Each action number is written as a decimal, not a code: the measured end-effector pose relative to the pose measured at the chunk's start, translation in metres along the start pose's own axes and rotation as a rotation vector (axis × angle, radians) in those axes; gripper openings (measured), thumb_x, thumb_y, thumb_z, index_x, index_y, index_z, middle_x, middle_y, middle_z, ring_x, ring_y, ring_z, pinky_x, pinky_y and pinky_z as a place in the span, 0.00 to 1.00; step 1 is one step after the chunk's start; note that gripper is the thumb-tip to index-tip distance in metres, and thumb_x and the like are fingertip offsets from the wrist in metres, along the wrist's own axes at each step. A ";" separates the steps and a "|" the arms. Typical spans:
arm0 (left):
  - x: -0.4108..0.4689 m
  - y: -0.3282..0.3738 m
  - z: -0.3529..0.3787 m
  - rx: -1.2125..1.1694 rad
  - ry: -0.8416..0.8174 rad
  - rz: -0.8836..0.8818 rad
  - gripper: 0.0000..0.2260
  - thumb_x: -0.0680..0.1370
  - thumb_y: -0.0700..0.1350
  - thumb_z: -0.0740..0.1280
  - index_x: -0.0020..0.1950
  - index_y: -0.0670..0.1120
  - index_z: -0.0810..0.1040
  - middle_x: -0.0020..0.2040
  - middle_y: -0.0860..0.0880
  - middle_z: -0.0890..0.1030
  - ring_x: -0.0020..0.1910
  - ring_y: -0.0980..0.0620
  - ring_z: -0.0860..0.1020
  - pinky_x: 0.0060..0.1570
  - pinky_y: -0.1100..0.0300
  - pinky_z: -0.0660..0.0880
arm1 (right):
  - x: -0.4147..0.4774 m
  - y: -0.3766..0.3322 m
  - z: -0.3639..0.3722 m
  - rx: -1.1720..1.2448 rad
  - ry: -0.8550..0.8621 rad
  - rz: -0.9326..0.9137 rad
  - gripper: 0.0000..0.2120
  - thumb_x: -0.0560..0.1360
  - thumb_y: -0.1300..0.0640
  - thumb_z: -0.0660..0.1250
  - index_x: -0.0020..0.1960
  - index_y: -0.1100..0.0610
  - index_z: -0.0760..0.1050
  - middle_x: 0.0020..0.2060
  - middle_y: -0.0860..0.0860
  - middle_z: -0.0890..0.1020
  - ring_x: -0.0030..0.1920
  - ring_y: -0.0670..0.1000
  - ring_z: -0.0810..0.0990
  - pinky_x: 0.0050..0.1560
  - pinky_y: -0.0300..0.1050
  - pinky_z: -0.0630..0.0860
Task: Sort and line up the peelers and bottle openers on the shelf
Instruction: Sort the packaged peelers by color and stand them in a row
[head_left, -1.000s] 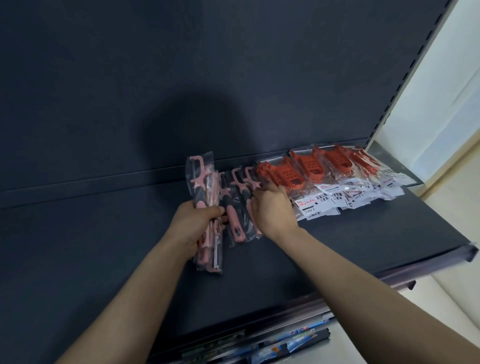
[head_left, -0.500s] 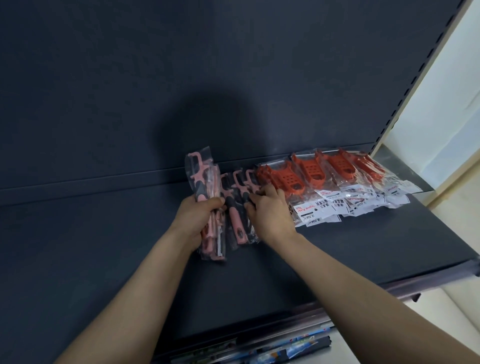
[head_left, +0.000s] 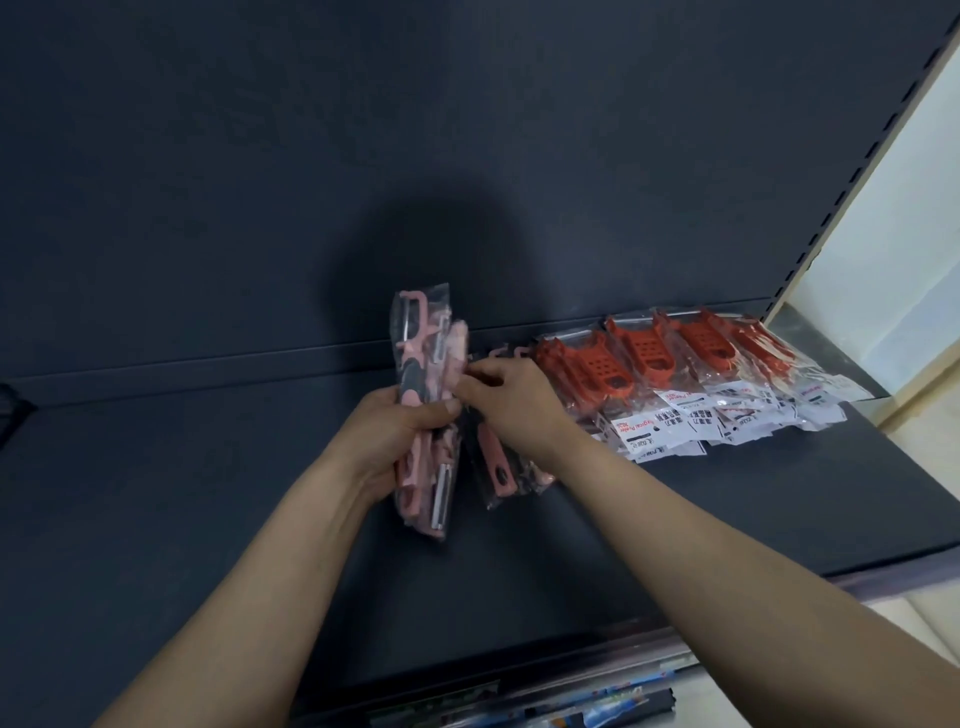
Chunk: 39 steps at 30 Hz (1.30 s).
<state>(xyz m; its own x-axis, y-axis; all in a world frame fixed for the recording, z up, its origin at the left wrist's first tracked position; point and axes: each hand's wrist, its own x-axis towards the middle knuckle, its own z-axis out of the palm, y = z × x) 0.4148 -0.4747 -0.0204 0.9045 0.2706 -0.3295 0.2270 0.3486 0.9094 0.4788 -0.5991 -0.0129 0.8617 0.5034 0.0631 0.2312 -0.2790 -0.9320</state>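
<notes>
**One bundle, two hands: pink peelers held on end at the shelf's middle**

One bundle of pink peelers (head_left: 423, 364) is held off the shelf (head_left: 208, 467), its long axis running from 12 to 6 o'clock, heads at 12. The left hand (head_left: 395, 431) is wrapped round its middle from the 9 o'clock side, with the thumb laid across the front.

The right hand (head_left: 511, 405) is set at 3 o'clock of the bundle. Its fingers are bent and their tips are brought against the bundle's right edge. Whether a packet is pinched there cannot be told, since the tips are blurred. The right hand is judged the nearer for drawing off a single packet, and that pull would be made toward 3 o'clock, across the long axis.

Each peeler is sealed in a thin, clear, crinkled bag. Pale pink plastic handles with dark grip patches and a narrow metal blade are seen through the film, which is likely to be slippery.

At 4 o'clock of the bundle, loose pink peelers (head_left: 493, 467) are lain flat, partly covered by the right wrist. Farther toward 3 o'clock, red packs (head_left: 649, 353) are lined up and overlapped like shingles, with white label cards (head_left: 675, 415) turned toward 6. The shelf and the back panel (head_left: 363, 156) are finished in matt dark grey.
</notes>
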 end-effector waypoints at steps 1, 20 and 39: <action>-0.001 0.001 -0.002 -0.010 -0.012 -0.004 0.06 0.74 0.32 0.67 0.48 0.39 0.80 0.34 0.46 0.83 0.31 0.52 0.82 0.30 0.62 0.78 | 0.001 -0.002 0.002 0.097 -0.021 0.049 0.05 0.75 0.58 0.67 0.44 0.57 0.82 0.37 0.47 0.84 0.39 0.41 0.80 0.43 0.33 0.76; -0.006 0.014 -0.056 0.007 0.234 0.027 0.04 0.74 0.35 0.69 0.44 0.42 0.76 0.39 0.45 0.80 0.37 0.51 0.78 0.40 0.59 0.77 | 0.007 -0.040 0.011 0.540 0.253 0.047 0.11 0.72 0.75 0.62 0.41 0.60 0.74 0.32 0.53 0.80 0.34 0.51 0.74 0.35 0.42 0.70; -0.018 -0.005 -0.047 0.054 0.217 0.047 0.04 0.73 0.34 0.70 0.44 0.42 0.78 0.36 0.47 0.79 0.34 0.53 0.77 0.39 0.60 0.76 | -0.049 0.025 0.021 -0.855 -0.140 -0.491 0.16 0.69 0.67 0.64 0.54 0.55 0.79 0.58 0.51 0.77 0.60 0.54 0.74 0.57 0.52 0.71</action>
<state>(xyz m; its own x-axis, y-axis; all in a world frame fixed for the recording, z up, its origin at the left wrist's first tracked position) 0.3801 -0.4393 -0.0304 0.8172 0.4740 -0.3279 0.2107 0.2840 0.9354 0.4332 -0.6137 -0.0465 0.5345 0.7978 0.2789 0.8432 -0.4810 -0.2400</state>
